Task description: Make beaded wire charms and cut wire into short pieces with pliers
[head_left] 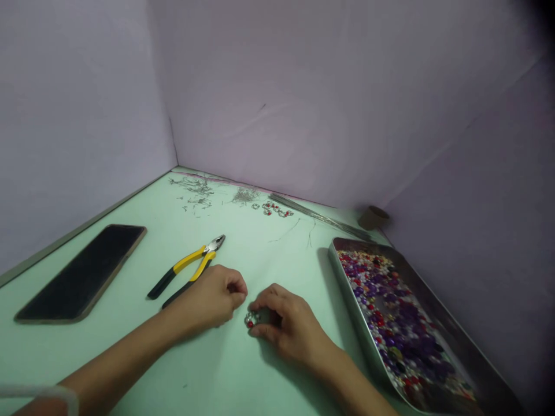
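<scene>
the smooth, pale green desk (203, 375) gives a flat rest, so working low over it should steady the fingers. at right, the long metal tray (365, 323) has straight, shiny walls and loose purple, red and clear beads (390, 318). at left lies the flat, dark phone (82, 277); nearer the middle, the pliers (210, 252) have a steel nose and yellow-and-black grips. the right hand (290, 323) pinches the beaded piece (250, 319) between thumb and finger, near the middle of the desk, just beside the left hand (223, 294). the left hand's thumb and finger are pressed together; whether anything thin lies between them i cannot tell. the piece looks small, roundish and bumpy, silvery with one glossy red bead (250, 325), so a light grip at its edges probably suits it better than squeezing.
</scene>
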The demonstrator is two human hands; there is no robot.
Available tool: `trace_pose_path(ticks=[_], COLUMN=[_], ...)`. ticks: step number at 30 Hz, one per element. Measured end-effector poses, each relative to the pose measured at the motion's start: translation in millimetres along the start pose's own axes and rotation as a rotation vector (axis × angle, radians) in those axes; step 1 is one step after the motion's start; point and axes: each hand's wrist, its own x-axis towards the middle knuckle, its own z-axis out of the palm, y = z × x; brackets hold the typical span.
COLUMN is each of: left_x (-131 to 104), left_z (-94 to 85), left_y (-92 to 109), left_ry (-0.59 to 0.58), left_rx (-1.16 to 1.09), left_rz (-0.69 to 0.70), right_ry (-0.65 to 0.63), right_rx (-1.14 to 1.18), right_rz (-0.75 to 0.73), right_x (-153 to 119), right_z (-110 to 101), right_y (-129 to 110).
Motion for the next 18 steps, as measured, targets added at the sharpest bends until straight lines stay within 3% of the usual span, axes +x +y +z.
trace_pose_path(ticks=[6,10,14,16,18], left_x=[1.3,7.8,-5.9,-34.5,-75.3], left_z=[11.0,21.5,25.4,24.4,24.4], left_y=[-4.1,-4.6,-4.3,-10.1,-21.5], left_ry=[-0.077,-0.013,0.138,0.257,0.494], left_rx=[-0.158,-0.208,-0.256,-0.284,-0.343], left_rz=[-0.032,-0.02,-0.027,-0.037,0.008], right_ry=[0.206,0.276,0.324,0.329,0.32], right_rx=[0.176,0.151,0.1,0.102,0.128], right_rz=[0.039,0.04,0.095,0.087,0.074], right_x=[0.3,1.1,2.0,1.7,0.9], right_z=[11.6,17.9,19.8,19.3,18.4], right_y=[9.3,10.2,8.1,8.0,8.7])
